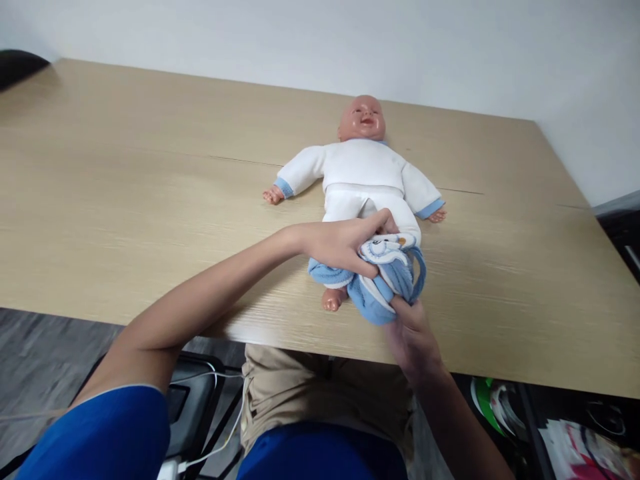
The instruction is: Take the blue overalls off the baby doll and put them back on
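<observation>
A baby doll (361, 167) in a white top and white trousers lies on its back on a light wooden table (150, 200), head towards the wall. A blue and white garment (387, 277) is bunched around the doll's lower legs. My left hand (345, 245) reaches across and grips the top of that garment, fingers closed on the cloth. From below, my right hand (413, 327) pinches the garment's lower edge. One bare doll foot (332, 300) sticks out beneath it.
The table's near edge runs just in front of my lap. A dark chair back (17, 65) shows at the far left. Bags and printed material (560, 427) lie on the floor at the right. Cables and a dark case (193, 400) sit under the table's left.
</observation>
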Available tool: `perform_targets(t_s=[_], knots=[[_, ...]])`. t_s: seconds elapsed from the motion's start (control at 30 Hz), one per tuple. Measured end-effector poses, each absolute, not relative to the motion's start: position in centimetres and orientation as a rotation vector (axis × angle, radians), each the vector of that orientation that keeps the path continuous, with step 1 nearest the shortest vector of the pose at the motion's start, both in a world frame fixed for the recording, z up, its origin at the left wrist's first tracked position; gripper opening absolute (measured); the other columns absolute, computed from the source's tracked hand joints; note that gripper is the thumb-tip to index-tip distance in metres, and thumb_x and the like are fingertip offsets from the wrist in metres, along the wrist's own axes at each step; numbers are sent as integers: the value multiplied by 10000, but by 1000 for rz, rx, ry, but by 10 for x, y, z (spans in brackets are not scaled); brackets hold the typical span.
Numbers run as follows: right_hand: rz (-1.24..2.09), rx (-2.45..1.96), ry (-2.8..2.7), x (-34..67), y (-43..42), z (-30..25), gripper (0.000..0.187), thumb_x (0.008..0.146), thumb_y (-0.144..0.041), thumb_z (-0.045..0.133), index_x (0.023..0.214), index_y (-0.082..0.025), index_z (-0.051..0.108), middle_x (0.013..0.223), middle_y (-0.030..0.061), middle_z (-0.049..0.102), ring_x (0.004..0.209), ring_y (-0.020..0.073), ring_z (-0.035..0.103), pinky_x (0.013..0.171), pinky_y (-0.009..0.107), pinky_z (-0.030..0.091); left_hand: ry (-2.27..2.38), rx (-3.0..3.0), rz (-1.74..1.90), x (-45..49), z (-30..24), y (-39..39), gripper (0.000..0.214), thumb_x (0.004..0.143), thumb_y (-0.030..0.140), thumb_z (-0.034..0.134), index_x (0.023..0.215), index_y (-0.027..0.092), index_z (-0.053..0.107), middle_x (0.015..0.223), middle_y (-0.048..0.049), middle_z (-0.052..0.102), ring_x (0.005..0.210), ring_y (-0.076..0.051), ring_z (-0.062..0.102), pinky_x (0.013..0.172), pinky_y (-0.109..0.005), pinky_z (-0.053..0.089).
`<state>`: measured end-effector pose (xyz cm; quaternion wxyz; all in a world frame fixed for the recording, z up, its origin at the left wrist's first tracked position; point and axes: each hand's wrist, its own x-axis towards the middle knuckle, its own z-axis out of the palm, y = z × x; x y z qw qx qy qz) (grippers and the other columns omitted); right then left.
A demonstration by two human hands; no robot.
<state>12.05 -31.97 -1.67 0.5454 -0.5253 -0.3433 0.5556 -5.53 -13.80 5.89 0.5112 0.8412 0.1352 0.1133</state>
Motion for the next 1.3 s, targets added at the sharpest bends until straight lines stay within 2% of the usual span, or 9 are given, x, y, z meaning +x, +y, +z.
perform_targets(t_s=[0.17, 0.3, 0.47, 0.57, 0.77, 1.0, 1.13, 1.2, 1.3], knots=[[1338, -1277, -924, 120, -324, -19, 718, 1064, -601, 816, 1731, -375, 674, 1542, 114, 879, 1411, 406, 866, 1253, 714, 718, 287, 2021, 228, -59, 62, -134, 657, 799, 395, 861, 1334, 249, 508, 1413, -145, 753, 1336, -344, 727, 1073, -451, 615], [1266, -1352, -904, 124, -329, -29, 712, 1024, -514, 893, 1682, -343, 682, 1613, 138, 844, 1483, 431, 831, 1315, 752, 676, 272, 2016, 227, -61, 58, -130, 671, 769, 365, 869, 1336, 249, 531, 1395, -136, 759, 1344, -354, 724, 1086, -459, 617], [1043, -1474, -1024, 130, -334, -32, 725, 1008, -496, 941, 1654, -326, 661, 1608, 164, 824, 1436, 427, 836, 1299, 728, 676, 290, 1979, 245, -64, 56, -129, 636, 759, 342, 865, 1301, 240, 549, 1294, -107, 746, 1270, -331, 719, 1022, -430, 628], [904, -1503, -1043, 135, -333, -25, 712, 965, -494, 982, 1583, -291, 692, 1509, 151, 854, 1355, 403, 846, 1203, 646, 713, 297, 1981, 289, -67, 54, -133, 607, 773, 329, 879, 1274, 251, 546, 1211, -77, 725, 1179, -305, 713, 959, -417, 616], [790, -1507, -1125, 156, -325, -9, 419, 953, -432, 997, 1283, -276, 793, 1203, 82, 896, 1075, 324, 846, 968, 477, 709, 328, 2024, 390, -68, 51, -147, 583, 825, 392, 932, 1194, 260, 500, 1157, -62, 704, 1016, -257, 692, 851, -392, 558], [635, -1598, -1422, 184, -315, 9, 239, 1020, -474, 936, 1064, -285, 795, 942, 35, 854, 812, 294, 778, 746, 427, 616, 376, 2136, 410, -66, 50, -151, 430, 918, 411, 906, 1112, 249, 558, 935, 5, 668, 830, -191, 612, 772, -338, 439], [522, -1494, -1805, 210, -297, 23, 225, 1034, -429, 906, 953, -292, 747, 827, 25, 795, 713, 290, 734, 669, 413, 540, 299, 2195, 432, -65, 39, -143, 355, 987, 467, 894, 991, 244, 618, 902, -12, 677, 826, -204, 616, 792, -355, 443], [506, -1356, -1972, 224, -287, 27, 175, 1031, -402, 914, 1073, -295, 782, 940, 46, 839, 795, 311, 782, 706, 418, 569, 246, 2239, 457, -66, 34, -140, 317, 1044, 506, 871, 1034, 240, 700, 959, -52, 756, 900, -241, 673, 849, -377, 495], [476, -1227, -2130, 240, -278, 27, 267, 1029, -339, 922, 1254, -311, 780, 1081, 56, 853, 879, 317, 804, 760, 417, 610, 236, 2404, 610, -73, 29, -143, 367, 1110, 604, 848, 1159, 241, 820, 1256, -140, 859, 1153, -326, 743, 1072, -475, 544]])
